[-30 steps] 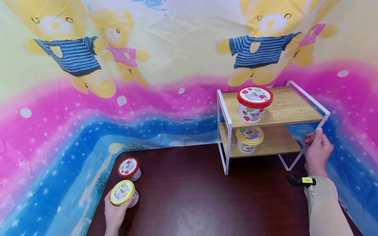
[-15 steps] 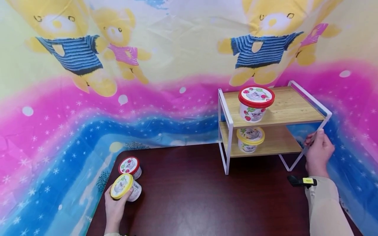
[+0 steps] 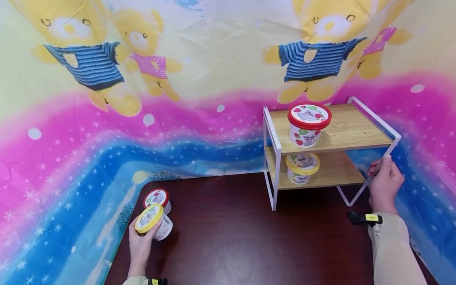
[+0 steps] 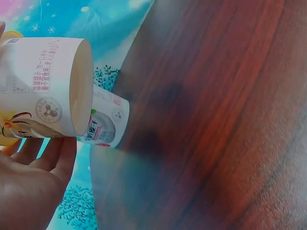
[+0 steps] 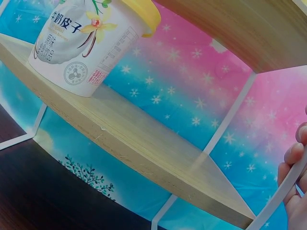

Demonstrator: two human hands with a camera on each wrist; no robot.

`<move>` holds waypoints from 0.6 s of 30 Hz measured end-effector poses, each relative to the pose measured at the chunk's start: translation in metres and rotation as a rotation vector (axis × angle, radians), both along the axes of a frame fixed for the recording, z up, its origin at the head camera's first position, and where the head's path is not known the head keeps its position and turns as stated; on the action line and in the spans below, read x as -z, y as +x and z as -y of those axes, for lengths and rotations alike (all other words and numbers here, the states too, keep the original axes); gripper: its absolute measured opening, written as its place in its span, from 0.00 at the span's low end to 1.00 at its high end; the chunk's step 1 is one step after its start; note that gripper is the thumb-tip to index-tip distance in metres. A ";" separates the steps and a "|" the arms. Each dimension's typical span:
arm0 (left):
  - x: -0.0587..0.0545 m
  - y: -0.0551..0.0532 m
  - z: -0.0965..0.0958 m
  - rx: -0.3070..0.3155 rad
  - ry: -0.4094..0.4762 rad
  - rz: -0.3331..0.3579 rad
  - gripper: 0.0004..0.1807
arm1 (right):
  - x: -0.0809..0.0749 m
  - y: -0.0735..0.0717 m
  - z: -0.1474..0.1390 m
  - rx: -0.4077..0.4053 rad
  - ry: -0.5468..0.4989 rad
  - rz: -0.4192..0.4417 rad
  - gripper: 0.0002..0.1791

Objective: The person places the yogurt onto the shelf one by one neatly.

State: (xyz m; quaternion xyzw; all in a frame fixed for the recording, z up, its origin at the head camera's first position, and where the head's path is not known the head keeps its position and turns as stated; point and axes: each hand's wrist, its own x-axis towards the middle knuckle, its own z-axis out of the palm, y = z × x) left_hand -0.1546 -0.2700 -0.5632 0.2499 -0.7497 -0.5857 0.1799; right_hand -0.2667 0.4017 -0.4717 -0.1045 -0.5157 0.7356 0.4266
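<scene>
My left hand (image 3: 139,246) grips a paper tub with a yellow lid (image 3: 149,218), tilted, its base turned to the right. In the left wrist view, fingers curl under the white tub wall (image 4: 29,86) and the bare underside faces the table. Just behind it a red-lidded tub (image 3: 156,197) stands on the table, partly covered by the held one. At the right, my right hand (image 3: 386,184) holds the white metal side frame of a two-tier wooden shelf (image 3: 360,124). On its upper board sits another red-lidded tub (image 3: 309,126); the lower board bears a yellow-lidded tub (image 3: 303,169).
The dark brown table (image 3: 228,237) stretches between the left tubs and the shelf. A printed cloth (image 3: 213,79) with bears and snowflakes hangs behind and along both sides. The shelf's left white frame (image 3: 273,158) faces the table's middle.
My left hand has raised the yellow-lidded tub, moved it slightly away from me and tipped it so its base swings right. The right hand keeps its hold on the shelf frame.
</scene>
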 end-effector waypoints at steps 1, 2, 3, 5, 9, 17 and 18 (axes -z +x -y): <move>-0.001 -0.001 -0.001 0.004 -0.006 -0.001 0.52 | 0.000 0.000 0.000 0.001 0.002 -0.001 0.31; -0.002 -0.001 -0.002 0.008 -0.009 -0.004 0.52 | 0.000 0.000 0.000 0.000 0.002 0.000 0.31; -0.002 -0.002 -0.003 0.011 -0.011 -0.009 0.51 | 0.000 0.001 0.000 0.001 0.005 0.003 0.31; -0.004 -0.003 -0.005 0.018 0.000 -0.021 0.50 | 0.000 0.001 0.000 0.002 0.008 0.008 0.30; -0.008 -0.006 -0.010 0.045 0.027 -0.070 0.49 | 0.000 0.001 0.000 0.001 0.002 0.013 0.30; -0.012 -0.011 -0.017 0.100 0.020 -0.096 0.48 | 0.000 -0.001 -0.001 -0.006 -0.009 0.001 0.30; -0.012 -0.012 -0.018 0.103 0.012 -0.093 0.47 | 0.000 -0.001 -0.001 -0.003 -0.007 0.003 0.30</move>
